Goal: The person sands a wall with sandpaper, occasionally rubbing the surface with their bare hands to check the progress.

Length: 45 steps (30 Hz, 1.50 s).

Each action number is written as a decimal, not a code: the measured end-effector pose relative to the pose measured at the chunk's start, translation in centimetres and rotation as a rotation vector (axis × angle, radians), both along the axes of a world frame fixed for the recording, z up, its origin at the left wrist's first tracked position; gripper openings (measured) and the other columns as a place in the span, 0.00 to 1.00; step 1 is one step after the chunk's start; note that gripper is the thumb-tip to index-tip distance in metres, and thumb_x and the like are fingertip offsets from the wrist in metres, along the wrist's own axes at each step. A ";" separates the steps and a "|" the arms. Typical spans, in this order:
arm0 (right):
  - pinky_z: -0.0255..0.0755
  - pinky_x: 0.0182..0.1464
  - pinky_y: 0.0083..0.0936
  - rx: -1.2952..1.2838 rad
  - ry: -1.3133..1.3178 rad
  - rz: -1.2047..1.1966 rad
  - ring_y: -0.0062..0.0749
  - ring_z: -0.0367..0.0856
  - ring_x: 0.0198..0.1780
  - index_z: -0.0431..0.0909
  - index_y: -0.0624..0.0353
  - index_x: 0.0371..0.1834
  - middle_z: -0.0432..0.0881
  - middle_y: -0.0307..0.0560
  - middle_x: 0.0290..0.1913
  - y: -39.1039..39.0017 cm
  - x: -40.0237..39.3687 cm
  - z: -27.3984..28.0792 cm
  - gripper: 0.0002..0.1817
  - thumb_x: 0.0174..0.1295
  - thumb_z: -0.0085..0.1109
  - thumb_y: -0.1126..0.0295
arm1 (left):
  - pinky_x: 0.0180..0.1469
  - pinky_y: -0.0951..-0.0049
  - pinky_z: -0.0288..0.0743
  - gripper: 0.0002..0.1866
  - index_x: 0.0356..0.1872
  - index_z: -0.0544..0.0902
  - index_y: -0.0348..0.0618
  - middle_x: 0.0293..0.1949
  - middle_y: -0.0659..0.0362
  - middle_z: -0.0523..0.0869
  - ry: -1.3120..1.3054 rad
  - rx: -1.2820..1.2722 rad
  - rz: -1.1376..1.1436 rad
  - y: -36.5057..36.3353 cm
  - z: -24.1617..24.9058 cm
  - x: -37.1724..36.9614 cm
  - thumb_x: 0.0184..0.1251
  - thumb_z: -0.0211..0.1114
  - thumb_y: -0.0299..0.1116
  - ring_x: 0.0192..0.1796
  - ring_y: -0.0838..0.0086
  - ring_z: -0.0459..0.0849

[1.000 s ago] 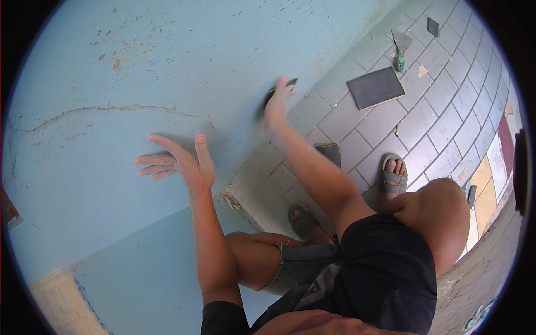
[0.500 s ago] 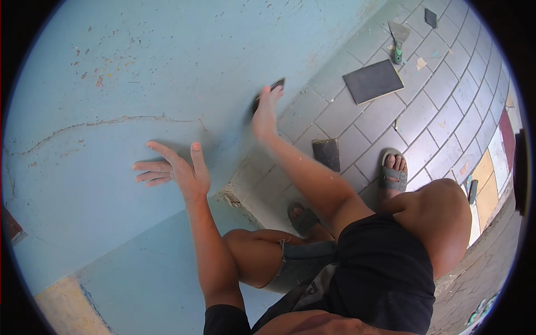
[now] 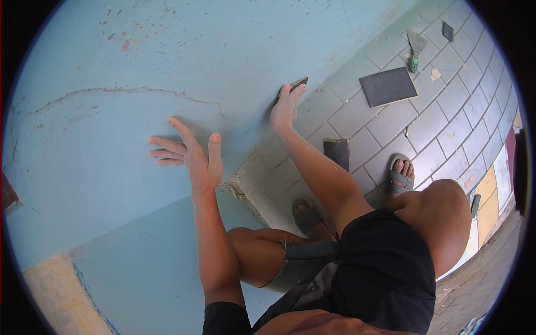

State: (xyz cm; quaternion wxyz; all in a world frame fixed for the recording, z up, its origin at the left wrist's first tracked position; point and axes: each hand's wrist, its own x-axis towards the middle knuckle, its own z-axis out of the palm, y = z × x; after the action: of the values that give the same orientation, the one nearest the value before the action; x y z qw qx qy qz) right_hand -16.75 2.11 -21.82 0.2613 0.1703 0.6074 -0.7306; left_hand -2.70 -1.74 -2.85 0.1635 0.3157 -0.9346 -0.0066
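Observation:
A folded piece of dark sandpaper is held in my right hand, flat against the light blue wall just above the floor. My fingers close over its back, and part of the piece is hidden behind them. My left hand is at the same wall, fingers spread and thumb out, with nothing in it. Above the left hand a long crack runs across the paint. Both hands look dusty.
On the tiled floor lie a dark sandpaper sheet, a smaller dark piece, a green-handled scraper and a small dark square. A chipped wall corner juts out near my left forearm.
The view has turned a little, so wall and floor sit differently in it. My right hand, blurred before, has moved slightly along the wall with the sandpaper. The left hand stays spread.

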 end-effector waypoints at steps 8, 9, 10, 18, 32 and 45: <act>0.62 0.72 0.38 -0.238 0.154 -0.195 0.46 0.58 0.79 0.43 0.66 0.82 0.47 0.64 0.82 2.3 -0.2 -5.1 0.52 0.67 0.65 0.54 | 0.65 0.20 0.10 0.53 0.83 0.37 0.52 0.76 0.33 0.13 0.031 -0.029 -0.030 1.2 0.4 -0.9 0.71 0.49 0.73 0.72 0.26 0.05; 0.67 0.69 0.38 -0.237 0.123 -0.208 0.45 0.63 0.76 0.46 0.68 0.81 0.53 0.66 0.80 2.5 -0.7 -5.6 0.54 0.63 0.72 0.56 | 0.65 0.20 0.10 0.53 0.83 0.37 0.52 0.76 0.33 0.13 0.035 -0.028 -0.034 1.4 0.6 -1.0 0.71 0.49 0.73 0.72 0.26 0.05; 0.67 0.69 0.38 -0.236 0.129 -0.211 0.45 0.63 0.76 0.46 0.68 0.81 0.53 0.66 0.80 2.7 -1.1 -6.2 0.54 0.63 0.72 0.56 | 0.65 0.20 0.11 0.53 0.83 0.38 0.51 0.76 0.33 0.15 0.059 -0.040 -0.048 1.6 0.7 -1.1 0.71 0.49 0.72 0.72 0.26 0.06; 0.67 0.68 0.33 -0.485 -0.147 -0.296 0.41 0.73 0.67 0.47 0.64 0.82 0.66 0.57 0.72 2.1 -1.7 -4.2 0.50 0.65 0.68 0.56 | 0.67 0.22 0.14 0.54 0.83 0.39 0.48 0.78 0.36 0.18 0.086 -0.040 -0.067 2.3 1.6 -1.0 0.71 0.49 0.72 0.74 0.28 0.09; 0.31 0.82 0.42 -0.162 0.090 -0.040 0.56 0.28 0.85 0.33 0.65 0.83 0.27 0.69 0.83 -4.4 8.0 7.0 0.42 0.80 0.35 0.47 | 0.72 0.26 0.22 0.51 0.83 0.42 0.44 0.81 0.38 0.30 0.148 -0.098 -0.226 3.2 2.4 -1.5 0.74 0.50 0.68 0.79 0.29 0.20; 0.72 0.59 0.26 -0.746 0.148 -0.195 0.27 0.76 0.59 0.54 0.64 0.80 0.72 0.49 0.67 6.8 3.1 15.0 0.37 0.68 0.55 0.74 | 0.73 0.51 0.53 0.42 0.78 0.58 0.34 0.75 0.41 0.58 0.625 0.005 -0.149 3.8 5.2 -1.1 0.75 0.63 0.51 0.76 0.53 0.56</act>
State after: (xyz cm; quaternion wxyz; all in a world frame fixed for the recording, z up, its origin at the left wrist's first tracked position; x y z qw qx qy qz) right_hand -13.66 8.91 -6.80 0.1902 0.0672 0.2985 -0.9329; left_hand -3.80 2.03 2.33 0.4409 0.2293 -0.8598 -0.1174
